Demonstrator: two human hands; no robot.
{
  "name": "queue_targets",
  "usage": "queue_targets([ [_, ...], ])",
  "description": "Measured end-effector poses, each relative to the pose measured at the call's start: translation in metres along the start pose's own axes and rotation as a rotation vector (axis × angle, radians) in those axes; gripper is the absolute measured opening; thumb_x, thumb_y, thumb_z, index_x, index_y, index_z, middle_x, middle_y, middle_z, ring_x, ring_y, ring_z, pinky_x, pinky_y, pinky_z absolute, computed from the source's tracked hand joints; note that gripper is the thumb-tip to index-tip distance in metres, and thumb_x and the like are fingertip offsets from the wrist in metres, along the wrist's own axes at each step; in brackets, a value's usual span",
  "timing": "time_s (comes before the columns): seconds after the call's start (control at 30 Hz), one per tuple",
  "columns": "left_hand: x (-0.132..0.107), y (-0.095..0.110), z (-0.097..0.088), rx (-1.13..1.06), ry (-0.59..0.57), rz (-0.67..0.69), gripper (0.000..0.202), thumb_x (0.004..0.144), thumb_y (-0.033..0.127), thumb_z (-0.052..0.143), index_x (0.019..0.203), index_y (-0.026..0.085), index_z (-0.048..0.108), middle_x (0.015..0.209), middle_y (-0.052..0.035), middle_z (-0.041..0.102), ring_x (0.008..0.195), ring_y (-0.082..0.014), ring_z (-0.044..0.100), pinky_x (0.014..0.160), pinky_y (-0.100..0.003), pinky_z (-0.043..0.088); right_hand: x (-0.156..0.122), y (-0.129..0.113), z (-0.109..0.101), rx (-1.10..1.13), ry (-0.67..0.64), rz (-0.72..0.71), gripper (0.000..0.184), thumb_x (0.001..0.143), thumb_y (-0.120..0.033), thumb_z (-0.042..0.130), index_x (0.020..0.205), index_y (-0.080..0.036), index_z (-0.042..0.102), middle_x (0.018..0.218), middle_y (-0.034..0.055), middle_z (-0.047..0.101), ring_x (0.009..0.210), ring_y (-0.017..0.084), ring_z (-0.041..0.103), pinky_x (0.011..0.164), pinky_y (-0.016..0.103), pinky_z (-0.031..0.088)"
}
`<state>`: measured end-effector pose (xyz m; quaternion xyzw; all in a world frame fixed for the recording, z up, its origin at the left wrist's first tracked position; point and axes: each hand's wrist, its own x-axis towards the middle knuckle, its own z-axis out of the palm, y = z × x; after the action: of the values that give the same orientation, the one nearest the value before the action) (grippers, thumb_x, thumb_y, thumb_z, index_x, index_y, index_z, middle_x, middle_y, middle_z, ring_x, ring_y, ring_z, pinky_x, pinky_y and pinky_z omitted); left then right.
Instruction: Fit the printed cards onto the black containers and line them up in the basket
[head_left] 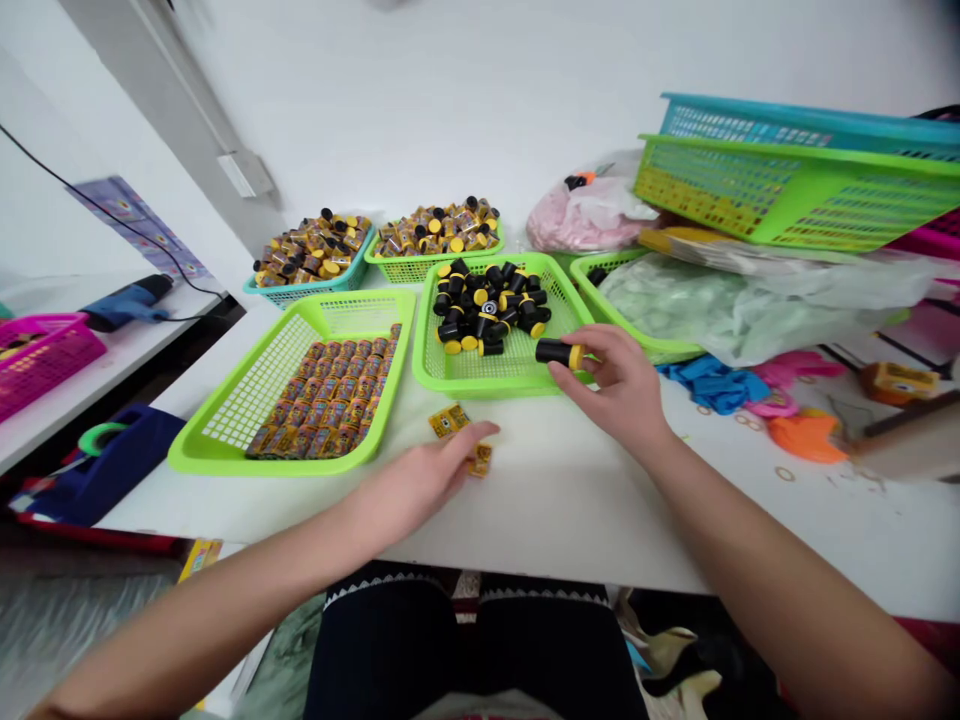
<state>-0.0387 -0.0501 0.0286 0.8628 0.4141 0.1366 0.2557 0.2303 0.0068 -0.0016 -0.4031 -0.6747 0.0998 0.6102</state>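
Observation:
Between the thumb and fingers of my right hand (619, 385) is a small black cylinder with a yellow end (556, 352), held just over the front right rim of a green basket (495, 385). That basket holds a heap of similar black and yellow cylinders (487, 305). My left hand (442, 465) rests low over the table, its fingers stretched across small yellow printed labels (448, 420), partly covering them. Left of it, another green basket (187, 450) contains rows of cylinders wrapped in printed labels (326, 400).
Behind stand a teal basket (300, 294) and a green basket (435, 268), both heaped with labelled cylinders. Stacked baskets (795, 190) and plastic bags (750, 295) crowd the right. A blue tape dispenser (112, 465) sits at left; deflated balloons (720, 385) lie at right.

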Motion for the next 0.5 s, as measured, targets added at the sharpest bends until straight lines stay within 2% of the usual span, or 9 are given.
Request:
queue_targets([
  [0.07,0.012,0.008,-0.008,-0.211,0.091,0.025,0.047,0.084,0.012,0.056,0.13,0.022,0.059,0.093,-0.0037,0.074,0.082,-0.0161,0.071,0.074,-0.026,0.057,-0.001,-0.002,0.002,0.058,-0.007,0.008,0.026,0.082,-0.025,0.073,0.107,-0.026,0.068,0.109,0.0069,0.057,0.1,0.019,0.063,0.075,0.031,0.061],
  [0.17,0.036,0.015,-0.012,-0.541,0.152,0.019,0.016,0.077,0.023,0.071,0.092,0.016,0.073,0.084,-0.0039,0.074,0.074,-0.0145,0.07,0.065,-0.021,0.056,-0.003,-0.008,0.006,0.163,-0.034,0.032,0.028,0.081,-0.023,0.074,0.108,-0.027,0.067,0.111,0.0061,0.055,0.1,0.018,0.063,0.077,0.032,0.06],
  [0.23,0.051,0.014,-0.007,-0.688,0.154,-0.014,0.02,0.073,0.033,0.079,0.081,0.015,0.073,0.08,-0.0041,0.075,0.069,-0.0142,0.07,0.064,-0.022,0.056,-0.005,-0.014,0.007,0.243,-0.058,0.069,0.029,0.081,-0.022,0.075,0.108,-0.027,0.067,0.11,0.0053,0.055,0.097,0.017,0.064,0.076,0.031,0.06],
  [0.3,0.062,0.007,0.003,-0.797,0.152,-0.034,0.031,0.076,0.039,0.078,0.094,0.015,0.073,0.077,-0.0031,0.075,0.067,-0.0148,0.07,0.065,-0.025,0.058,-0.005,-0.021,0.006,0.342,-0.101,0.138,0.029,0.081,-0.021,0.075,0.109,-0.028,0.067,0.104,0.0035,0.058,0.088,0.014,0.065,0.071,0.028,0.059],
  [0.37,0.065,-0.001,0.013,-0.864,0.151,-0.039,0.043,0.083,0.041,0.07,0.118,0.017,0.064,0.075,-0.001,0.073,0.067,-0.0156,0.071,0.065,-0.027,0.059,-0.006,-0.027,0.004,0.448,-0.182,0.241,0.028,0.084,-0.022,0.074,0.11,-0.029,0.067,0.091,0.0002,0.062,0.075,0.011,0.065,0.065,0.025,0.057],
  [0.43,0.062,-0.009,0.021,-0.83,0.151,-0.024,0.055,0.088,0.035,0.063,0.138,0.018,0.047,0.072,0.0014,0.071,0.068,-0.015,0.071,0.064,-0.026,0.058,-0.006,-0.031,0.001,0.548,-0.288,0.352,0.027,0.088,-0.025,0.07,0.115,-0.029,0.067,0.078,-0.0026,0.063,0.067,0.009,0.063,0.063,0.024,0.054],
  [0.5,0.056,-0.014,0.025,-0.708,0.165,0.018,0.062,0.088,0.023,0.06,0.145,0.019,0.036,0.071,0.0033,0.071,0.066,-0.0123,0.069,0.063,-0.021,0.054,-0.007,-0.033,-0.002,0.631,-0.375,0.441,0.027,0.091,-0.029,0.067,0.118,-0.029,0.068,0.073,-0.0032,0.064,0.064,0.009,0.063,0.063,0.023,0.053],
])
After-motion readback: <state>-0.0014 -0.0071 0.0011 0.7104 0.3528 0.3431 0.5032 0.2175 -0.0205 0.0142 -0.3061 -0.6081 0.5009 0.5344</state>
